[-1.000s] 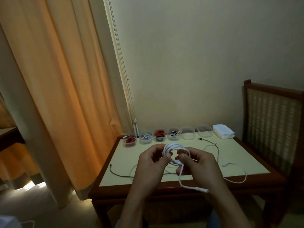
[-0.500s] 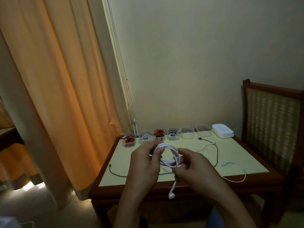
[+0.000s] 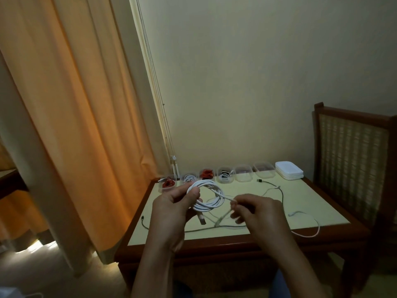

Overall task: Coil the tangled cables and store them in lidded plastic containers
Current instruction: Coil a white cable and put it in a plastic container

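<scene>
My left hand (image 3: 174,208) grips a coiled white cable (image 3: 211,195) above the table's near half. My right hand (image 3: 255,211) pinches the loose end of that same cable just right of the coil; the tail blurs below my fingers. On the table (image 3: 253,190) lie a dark cable (image 3: 281,193) and another white cable (image 3: 309,218). Along the far edge stands a row of clear plastic containers: several hold coiled cables (image 3: 207,174), two are empty (image 3: 243,176). A stack of white lids (image 3: 289,173) sits at the row's right end.
An orange curtain (image 3: 71,125) hangs at the left, close to the table's left edge. A wooden chair with a woven back (image 3: 352,168) stands against the table's right side. The wall is right behind the containers.
My hands have drawn apart: the left one holds the coil further left and higher, the right one has pulled the cable's loose end out to the right. The dangling plug has swung up.
</scene>
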{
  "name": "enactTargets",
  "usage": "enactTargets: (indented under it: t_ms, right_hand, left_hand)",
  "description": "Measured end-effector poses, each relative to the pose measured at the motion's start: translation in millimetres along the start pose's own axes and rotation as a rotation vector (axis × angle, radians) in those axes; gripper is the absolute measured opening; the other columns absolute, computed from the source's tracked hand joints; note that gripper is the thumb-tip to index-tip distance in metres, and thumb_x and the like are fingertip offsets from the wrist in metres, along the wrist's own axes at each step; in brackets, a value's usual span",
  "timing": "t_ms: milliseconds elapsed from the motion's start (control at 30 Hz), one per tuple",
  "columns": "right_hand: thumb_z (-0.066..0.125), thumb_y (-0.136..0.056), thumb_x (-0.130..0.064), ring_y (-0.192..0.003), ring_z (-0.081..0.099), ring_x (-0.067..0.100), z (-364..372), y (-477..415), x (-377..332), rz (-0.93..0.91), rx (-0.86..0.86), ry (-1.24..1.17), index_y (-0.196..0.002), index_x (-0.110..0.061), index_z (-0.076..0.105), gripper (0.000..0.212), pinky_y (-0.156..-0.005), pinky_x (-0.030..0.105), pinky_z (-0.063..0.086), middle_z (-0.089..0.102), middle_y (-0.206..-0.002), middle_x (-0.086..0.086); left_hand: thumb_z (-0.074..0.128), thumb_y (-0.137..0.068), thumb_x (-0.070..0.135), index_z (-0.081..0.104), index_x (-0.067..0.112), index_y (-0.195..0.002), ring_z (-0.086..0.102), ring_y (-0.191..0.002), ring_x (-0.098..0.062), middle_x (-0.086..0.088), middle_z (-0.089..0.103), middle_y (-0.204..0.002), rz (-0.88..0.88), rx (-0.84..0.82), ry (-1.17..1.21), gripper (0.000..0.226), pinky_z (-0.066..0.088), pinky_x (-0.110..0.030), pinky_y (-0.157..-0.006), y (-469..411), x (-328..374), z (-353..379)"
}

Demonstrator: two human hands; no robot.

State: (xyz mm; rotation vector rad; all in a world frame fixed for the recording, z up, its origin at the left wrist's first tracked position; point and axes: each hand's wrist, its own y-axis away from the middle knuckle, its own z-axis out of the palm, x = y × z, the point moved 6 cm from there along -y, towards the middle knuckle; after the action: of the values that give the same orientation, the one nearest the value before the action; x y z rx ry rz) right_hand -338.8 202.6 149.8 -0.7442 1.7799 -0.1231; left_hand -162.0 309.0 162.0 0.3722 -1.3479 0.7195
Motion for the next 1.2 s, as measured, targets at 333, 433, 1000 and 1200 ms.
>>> enactTargets:
  t_ms: [333, 433, 1000, 1200]
  right_hand:
    - [0.062, -0.094, 0.000, -0.084, 0.076, 0.030, 2.2, 0.8, 14.5, 0.306, 0.188, -0.879, -0.102, 0.002, 0.071, 0.012, -0.070, 0.026, 0.062, 0.076, -0.088, 0.020]
    - [0.062, -0.093, 0.001, -0.084, 0.076, 0.030, 1.2, 2.8, 19.5, 0.340, 0.274, -0.987, -0.103, 0.004, 0.070, 0.013, -0.070, 0.027, 0.062, 0.076, -0.089, 0.022]
    - [0.059, -0.095, -0.037, -0.101, 0.063, 0.015, 30.8, 21.7, -12.8, 0.226, -0.211, -0.782, -0.112, -0.023, 0.077, 0.029, -0.096, 0.040, 0.044, 0.075, -0.107, -0.005]
    - [0.054, -0.088, -0.049, -0.091, 0.066, -0.008, 36.0, 19.5, -23.4, 0.168, -0.248, -0.572, -0.111, -0.025, 0.069, 0.036, -0.077, 0.011, 0.047, 0.074, -0.095, -0.018]
  left_hand:
    - [0.072, -0.085, 0.011, 0.077, 0.007, -0.113, 0.072, -0.086, -0.025, -0.012, 0.074, -0.087, -0.137, -0.082, 0.135, 0.029, 0.063, -0.039, -0.079, 10.0, -16.7, 23.4]
    - [0.074, -0.082, 0.012, 0.077, 0.007, -0.113, 0.074, -0.095, -0.026, -0.014, 0.076, -0.096, -0.188, -0.086, 0.167, 0.031, 0.063, -0.041, -0.085, 11.3, -20.4, 26.8]
    - [0.075, -0.074, 0.020, 0.074, 0.004, -0.116, 0.077, -0.089, -0.021, -0.012, 0.078, -0.094, -0.161, 0.036, 0.292, 0.044, 0.063, -0.036, -0.072, 8.1, -21.1, 29.1]
    - [0.074, -0.079, 0.018, 0.074, 0.003, -0.116, 0.074, -0.105, -0.027, -0.015, 0.077, -0.107, -0.126, -0.039, 0.245, 0.040, 0.060, -0.037, -0.088, 11.1, -27.3, 37.6]
